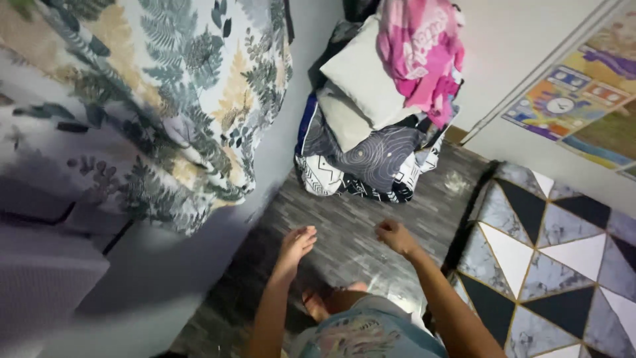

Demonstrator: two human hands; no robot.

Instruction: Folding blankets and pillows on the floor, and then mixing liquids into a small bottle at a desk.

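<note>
My left hand (297,244) hangs over the grey wood-look floor (344,219), fingers loosely together and pointing forward, holding nothing. My right hand (394,235) is a little to its right with fingers curled in, and nothing shows in it. Both hands are apart from everything around them. A fern-patterned sheet (152,99) drapes at the left, nearest my left hand. Ahead of both hands stands a pile of pillows and bedding (371,132).
A pink cloth (424,46) lies on top of the pile. A rug with grey, black and white triangles (543,258) covers the floor at the right. A colourful poster (583,99) hangs on the white wall. My foot (324,305) shows below.
</note>
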